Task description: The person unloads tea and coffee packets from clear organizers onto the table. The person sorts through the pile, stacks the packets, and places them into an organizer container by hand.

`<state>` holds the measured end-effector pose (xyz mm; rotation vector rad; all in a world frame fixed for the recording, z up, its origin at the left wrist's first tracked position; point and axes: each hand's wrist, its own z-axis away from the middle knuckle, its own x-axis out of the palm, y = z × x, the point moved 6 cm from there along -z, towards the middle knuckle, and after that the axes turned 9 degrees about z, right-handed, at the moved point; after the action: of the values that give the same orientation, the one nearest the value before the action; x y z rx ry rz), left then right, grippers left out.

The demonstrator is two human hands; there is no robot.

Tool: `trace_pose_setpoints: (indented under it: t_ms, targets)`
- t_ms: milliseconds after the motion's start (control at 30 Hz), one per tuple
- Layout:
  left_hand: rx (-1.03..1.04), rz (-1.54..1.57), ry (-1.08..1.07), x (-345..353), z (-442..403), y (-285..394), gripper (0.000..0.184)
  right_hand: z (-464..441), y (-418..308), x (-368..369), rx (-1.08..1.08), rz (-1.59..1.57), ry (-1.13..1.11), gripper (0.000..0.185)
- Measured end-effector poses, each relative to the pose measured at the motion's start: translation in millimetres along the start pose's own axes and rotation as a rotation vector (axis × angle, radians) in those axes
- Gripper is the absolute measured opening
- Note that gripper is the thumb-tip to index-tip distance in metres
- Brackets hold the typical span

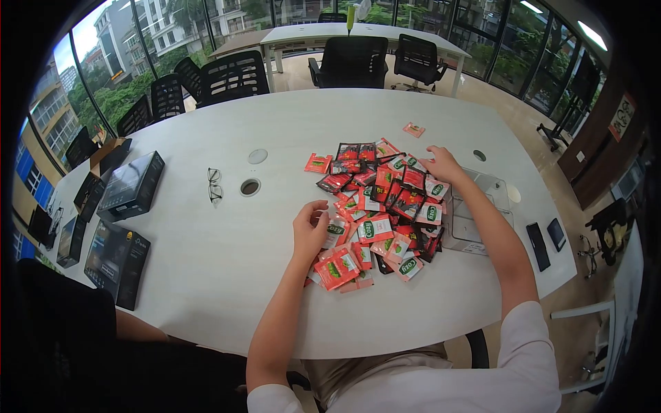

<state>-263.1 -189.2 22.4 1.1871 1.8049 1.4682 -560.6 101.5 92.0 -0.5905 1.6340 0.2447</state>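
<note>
A heap of small red, white and black packets [375, 227] lies on the white table [227, 275]. At the heap's left edge is my left hand [311, 226], its fingers curved and apart, with nothing visible between them. My right hand [441, 164] reaches over the upper right edge of the heap, fingers spread beside the packets. One single red packet [414, 129] lies beyond the heap. Partly behind my right forearm stands a clear plastic container [465, 230], touching the heap's right side.
Black boxes [132, 186] and glasses [215, 186] are on the left. A round table hole [250, 186] sits left of the heap. Two phones [538, 246] lie at the right. A person in dark clothing [76, 330] is at the lower left. Chairs [353, 62] stand beyond.
</note>
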Motion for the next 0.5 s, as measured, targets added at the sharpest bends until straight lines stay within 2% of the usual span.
trace_pose_setpoints:
  t_ms: [100, 200, 333, 400, 500]
  targets:
    - [-0.074, 0.209, 0.02, -9, -5, 0, 0.025, 6, -31, 20, 0.188, 0.122, -0.277, 0.083]
    - [-0.151, 0.329, 0.052, -22, -11, -2, 0.026, 6, -57, 47, 0.046, 0.088, -0.468, 0.092]
    - [-0.135, 0.364, 0.091, -28, -15, -6, 0.026, 34, -111, 41, -0.266, 0.007, -0.483, 0.087]
    - [-0.122, 0.346, 0.086, -25, -16, -4, 0.027, 71, -148, 19, -0.389, -0.025, -0.471, 0.075]
    - [-0.114, 0.31, 0.071, -22, -16, -3, 0.027, 101, -172, 8, -0.603, -0.225, -0.62, 0.071]
